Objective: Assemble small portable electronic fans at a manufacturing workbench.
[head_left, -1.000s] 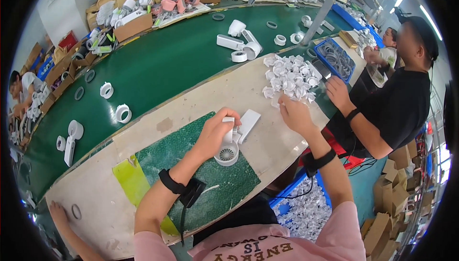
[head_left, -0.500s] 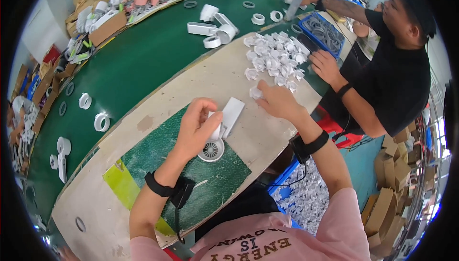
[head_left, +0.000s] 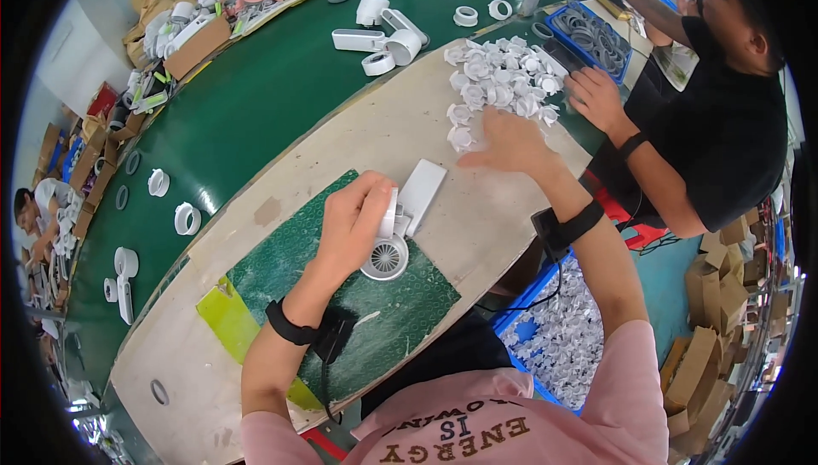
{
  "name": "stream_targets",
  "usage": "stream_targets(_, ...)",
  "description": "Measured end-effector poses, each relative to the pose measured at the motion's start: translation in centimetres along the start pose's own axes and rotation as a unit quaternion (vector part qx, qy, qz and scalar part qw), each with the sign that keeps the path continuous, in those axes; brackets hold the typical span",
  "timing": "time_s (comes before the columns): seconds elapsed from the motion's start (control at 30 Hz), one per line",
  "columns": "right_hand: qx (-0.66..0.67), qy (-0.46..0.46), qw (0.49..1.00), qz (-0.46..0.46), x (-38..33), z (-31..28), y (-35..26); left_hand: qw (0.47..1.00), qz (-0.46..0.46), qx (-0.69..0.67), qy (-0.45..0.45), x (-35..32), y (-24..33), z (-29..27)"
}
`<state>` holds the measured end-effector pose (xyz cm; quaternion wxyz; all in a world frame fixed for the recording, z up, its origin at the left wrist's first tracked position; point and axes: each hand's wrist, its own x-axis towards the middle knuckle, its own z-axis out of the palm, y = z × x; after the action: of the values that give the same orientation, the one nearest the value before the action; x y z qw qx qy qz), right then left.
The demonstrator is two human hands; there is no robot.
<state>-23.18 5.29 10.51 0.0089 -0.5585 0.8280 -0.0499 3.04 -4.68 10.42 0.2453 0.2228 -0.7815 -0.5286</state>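
A white cylindrical part [head_left: 389,216] is pinched in the left hand [head_left: 356,211], whose fingers partly cover it, over a green mat [head_left: 281,269] and just beside a round grille [head_left: 385,258] and a flat white handle [head_left: 423,197]. The right hand [head_left: 509,143] hides the near edge of a pile of white parts [head_left: 503,77]; whether its fingers grip one I cannot tell. Beyond, a co-worker's hand [head_left: 596,99] rests near a blue tray [head_left: 625,68] of grey rings. Below the table, a blue bin [head_left: 514,312] holds many small white pieces.
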Motion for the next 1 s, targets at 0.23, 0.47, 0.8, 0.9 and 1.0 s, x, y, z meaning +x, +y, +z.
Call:
stream_targets(0.23, 0.011, -0.016, 1.0, 0.007, 0.2, 0.6, -2.2, 1.0, -0.015, -0.003, 0.001, 0.0, 0.0, 0.1)
stream_targets(0.47, 0.074, 0.049, 0.989, -0.115, 0.4, 2.6, -1.2, 0.999, 0.004, -0.023, 0.029, 0.2, -0.5, 0.1)
stream_targets(0.8, 0.697, -0.192, 0.674, 0.152, -6.9, -1.6, -10.0, 0.997, 0.035, -0.022, 0.058, -0.5, 0.6, 0.1)
stream_targets(0.9, 0.729, -0.209, 0.638, 0.137, -7.1, -1.8, -10.7, 0.993, 0.094, -0.007, 0.066, -0.7, 1.1, 0.2)
stream_targets(1.0, 0.755, -0.213, 0.61, 0.116, -7.5, -1.9, -10.7, 0.99, 0.126, 0.008, 0.057, -0.7, 1.5, 0.6)
